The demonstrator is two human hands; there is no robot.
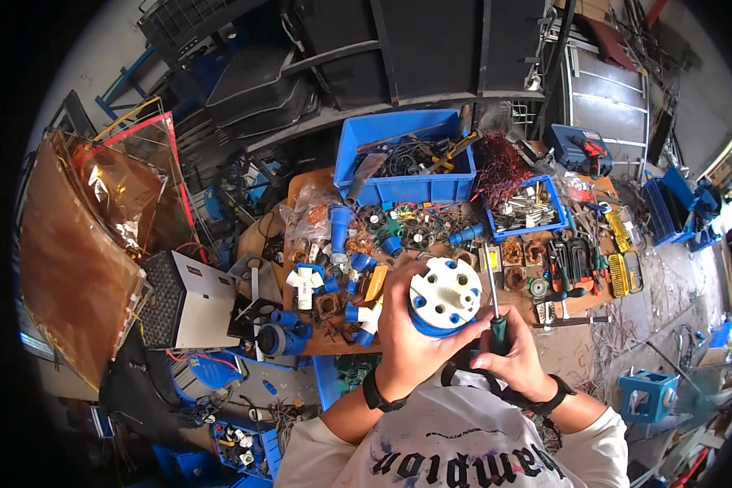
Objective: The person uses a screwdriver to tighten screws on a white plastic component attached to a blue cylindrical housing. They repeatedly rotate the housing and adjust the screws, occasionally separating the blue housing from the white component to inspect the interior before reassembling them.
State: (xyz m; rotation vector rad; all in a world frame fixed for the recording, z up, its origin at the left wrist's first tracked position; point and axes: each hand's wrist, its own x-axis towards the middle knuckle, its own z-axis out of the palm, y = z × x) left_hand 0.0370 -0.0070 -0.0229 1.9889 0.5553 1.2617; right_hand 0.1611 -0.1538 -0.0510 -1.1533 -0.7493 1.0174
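Observation:
In front of my chest, my left hand [404, 340] is closed around an industrial plug [449, 294]. Its round white face, with several holes, is turned up, and a blue rim shows below it. My right hand [516, 363] grips a screwdriver [498, 329] by its green handle. The thin metal shaft points up and away from me, just right of the plug and apart from its face. Left of the plug, a white fitting with several arms [304, 285] and an orange block [376, 283] lie on the workbench [350, 336].
At the bench's back stands a blue crate [407, 193] of tools and cables. A smaller blue tray [563, 220] of metal parts sits right of it. Pliers and drivers [573, 260] cover the right side. A white box [191, 301] stands left.

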